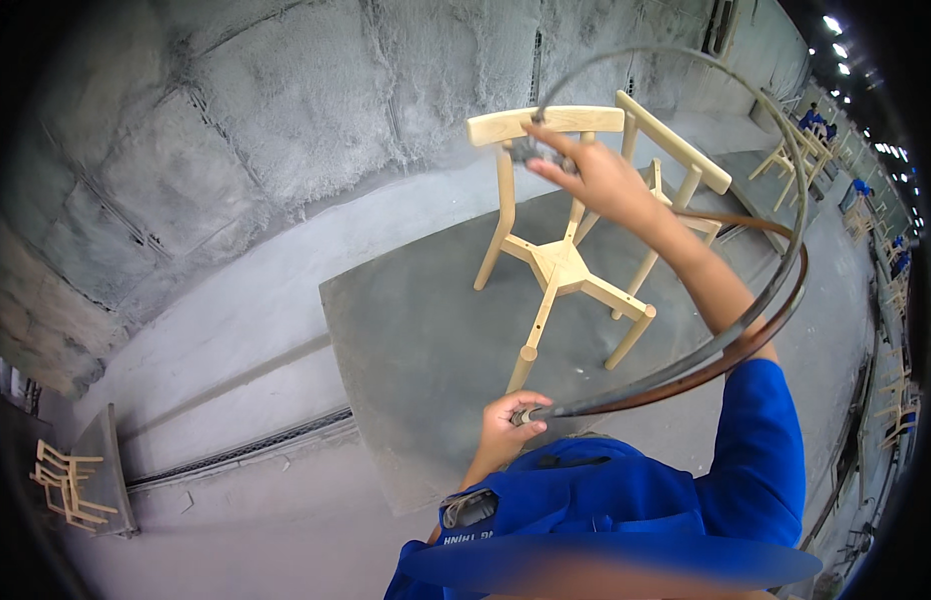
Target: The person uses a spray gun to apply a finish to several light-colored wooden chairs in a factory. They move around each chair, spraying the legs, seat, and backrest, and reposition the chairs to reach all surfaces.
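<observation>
My right hand (608, 182) is raised over the nearer chair, closed around a small grey spray gun (534, 153) that is partly blurred, with the index finger stretched out. The gun is close to the curved backrest (506, 125) of a pale wooden chair frame (561, 268), which has a cross-shaped base and no seat. My left hand (508, 430) is low in front, its fingers around a hose (626, 393) beside the chair's nearest leg. A grey and a brown hose loop around my right forearm, the grey one rising to the gun.
Both chairs stand on a dark grey platform (406, 330); the second chair frame (676, 145) is just right of the first. Behind is a dust-coated wall (316, 110). A floor track (246, 450) runs leftward toward another platform with chairs (71, 485). People in blue work far right.
</observation>
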### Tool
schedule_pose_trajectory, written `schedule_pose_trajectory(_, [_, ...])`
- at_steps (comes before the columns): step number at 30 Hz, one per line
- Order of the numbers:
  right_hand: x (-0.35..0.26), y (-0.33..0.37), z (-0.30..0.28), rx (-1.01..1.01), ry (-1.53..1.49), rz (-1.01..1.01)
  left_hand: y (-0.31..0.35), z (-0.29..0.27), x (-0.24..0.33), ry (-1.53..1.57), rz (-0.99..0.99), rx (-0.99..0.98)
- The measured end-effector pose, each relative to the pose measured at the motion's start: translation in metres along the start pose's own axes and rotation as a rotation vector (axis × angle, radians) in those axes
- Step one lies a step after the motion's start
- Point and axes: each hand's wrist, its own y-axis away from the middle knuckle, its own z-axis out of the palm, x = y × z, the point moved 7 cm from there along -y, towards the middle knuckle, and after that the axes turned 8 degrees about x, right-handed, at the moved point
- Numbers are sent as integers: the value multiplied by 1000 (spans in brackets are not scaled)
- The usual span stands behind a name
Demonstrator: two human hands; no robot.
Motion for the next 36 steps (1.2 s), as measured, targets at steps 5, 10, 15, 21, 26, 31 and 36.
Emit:
schedule_pose_trajectory(5, [-33,-41,-26,370,-212,-153,4,-18,12,117,39,-19])
schedule_pose_trajectory(10, [39,-61,-32,334,-581,276,6,-11,21,35,-1,24])
schedule_pose_trajectory(15, [131,-57,-60,553,-410,375,12,-2,22,-25,13,14])
schedule_pose_trajectory(21, [218,4,-97,708,-10,496,27,0,12,-136,-29,13])
schedule_pose_trajectory(26, [220,45,-61,718,-352,476,29,15,0,-79,-216,-43])
schedule_pose_trajectory(31, [178,100,-15,577,-973,536,33,51,-4,-188,-281,-198])
schedule_pose_trajectory(36, [195,209,-10,447,-959,638,45,80,-17,-213,-447,-265])
